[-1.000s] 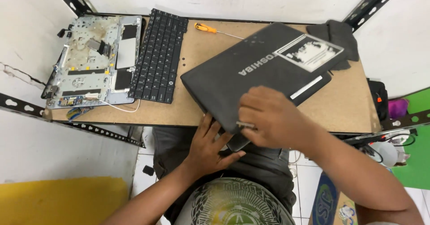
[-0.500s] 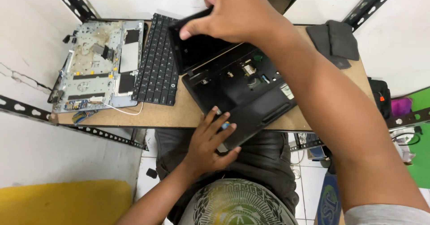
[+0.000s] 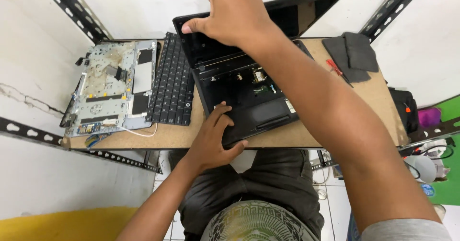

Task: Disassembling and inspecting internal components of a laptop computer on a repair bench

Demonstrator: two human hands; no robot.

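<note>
The black laptop, with its keyboard bay stripped bare, is sitting at the centre of the brown worktable, its front corner overhanging the six o'clock edge, and its lid is standing open toward twelve o'clock. The right hand is gripping the lid's top edge while the left hand is pressing flat on the palm rest. Lifting slowly while pinning the base seems wise, sparing the hinges and keeping clear of the loose keyboard and silver inner frame at nine o'clock.
</note>
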